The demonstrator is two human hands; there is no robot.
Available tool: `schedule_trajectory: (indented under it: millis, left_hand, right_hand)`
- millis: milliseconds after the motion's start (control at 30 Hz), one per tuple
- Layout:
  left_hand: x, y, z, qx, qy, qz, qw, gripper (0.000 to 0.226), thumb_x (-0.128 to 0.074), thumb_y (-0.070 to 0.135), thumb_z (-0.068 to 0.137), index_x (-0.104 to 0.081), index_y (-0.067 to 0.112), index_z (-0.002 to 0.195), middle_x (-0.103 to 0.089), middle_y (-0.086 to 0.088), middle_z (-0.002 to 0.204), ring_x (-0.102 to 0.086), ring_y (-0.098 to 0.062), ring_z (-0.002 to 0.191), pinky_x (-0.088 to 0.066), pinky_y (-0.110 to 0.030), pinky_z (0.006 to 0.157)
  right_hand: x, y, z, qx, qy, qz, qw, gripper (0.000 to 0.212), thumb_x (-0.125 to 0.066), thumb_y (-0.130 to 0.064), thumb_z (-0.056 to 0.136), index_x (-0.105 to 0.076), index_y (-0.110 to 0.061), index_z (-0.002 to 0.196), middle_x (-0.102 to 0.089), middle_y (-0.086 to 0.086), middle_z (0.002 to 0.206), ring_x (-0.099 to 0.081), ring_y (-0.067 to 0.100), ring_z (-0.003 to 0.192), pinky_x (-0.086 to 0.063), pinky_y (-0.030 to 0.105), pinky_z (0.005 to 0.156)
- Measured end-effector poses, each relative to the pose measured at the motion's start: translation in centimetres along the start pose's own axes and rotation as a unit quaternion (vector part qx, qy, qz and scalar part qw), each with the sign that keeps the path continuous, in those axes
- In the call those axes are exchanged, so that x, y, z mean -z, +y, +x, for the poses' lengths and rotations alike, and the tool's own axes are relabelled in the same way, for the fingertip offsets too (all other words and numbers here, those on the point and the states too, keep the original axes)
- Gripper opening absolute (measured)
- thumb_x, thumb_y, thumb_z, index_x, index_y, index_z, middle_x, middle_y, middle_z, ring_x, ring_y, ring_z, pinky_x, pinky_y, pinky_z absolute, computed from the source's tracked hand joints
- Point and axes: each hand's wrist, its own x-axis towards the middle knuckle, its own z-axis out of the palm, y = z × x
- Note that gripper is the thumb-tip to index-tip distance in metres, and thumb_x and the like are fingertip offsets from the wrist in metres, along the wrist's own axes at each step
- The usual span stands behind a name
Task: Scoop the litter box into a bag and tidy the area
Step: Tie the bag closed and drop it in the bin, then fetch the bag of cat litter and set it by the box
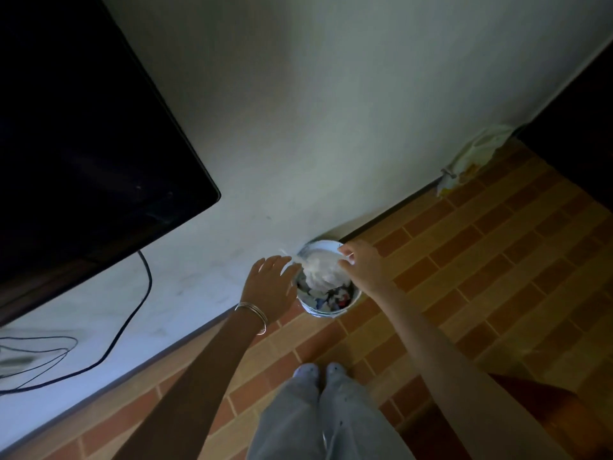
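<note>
White bag (320, 277) is being gathered at bin (331, 313).
Bag edge is pinched between fingers (345, 252) of right hand (363, 265); left hand (270, 283) hold cannot be told; knotting is judged next.

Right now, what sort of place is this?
Likely a dim room in a home: a dark flat screen on the pale wall with cables below, brick-pattern floor tiles, and a small waste bin by the wall holding a white bag.
</note>
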Motion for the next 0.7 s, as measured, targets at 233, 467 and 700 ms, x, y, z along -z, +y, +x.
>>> schedule_trajectory:
  millis: [233,467,700]
  left_hand:
    - [-0.4,-1.3,0.7,-0.006,-0.029,0.011,1.0,0.047,-0.038,0.038,0.077,-0.069,0.016,0.104,-0.068,-0.008,0.107,-0.065,-0.029,0.096,-0.051,-0.047,0.083]
    - [0.4,-0.7,1.6,-0.065,0.017,-0.002,0.998,0.045,-0.041,0.038,0.08,-0.068,0.015,0.108,-0.068,-0.011,0.107,-0.065,-0.031,0.095,-0.051,-0.048,0.083]
    - [4.3,2.4,4.4,-0.13,0.08,0.0,0.988,0.048,-0.038,0.036,0.079,-0.066,0.014,0.111,-0.065,-0.01,0.114,-0.062,-0.033,0.102,-0.049,-0.051,0.088]
  right_hand:
    - [-0.3,1.8,-1.1,-0.015,-0.049,0.003,0.999,0.04,-0.056,-0.024,0.09,-0.049,-0.013,0.128,-0.052,0.005,0.128,-0.049,0.019,0.118,-0.042,0.032,0.097]
    - [1.2,2.1,-3.4,-0.006,-0.004,0.007,1.0,0.045,-0.059,-0.025,0.088,-0.049,-0.015,0.13,-0.052,0.005,0.128,-0.049,0.02,0.118,-0.039,0.032,0.099]
    - [5.2,2.2,-6.0,-0.003,0.087,-0.032,0.996,0.046,-0.056,-0.027,0.09,-0.045,-0.02,0.134,-0.044,-0.001,0.138,-0.042,0.018,0.127,-0.033,0.036,0.102]
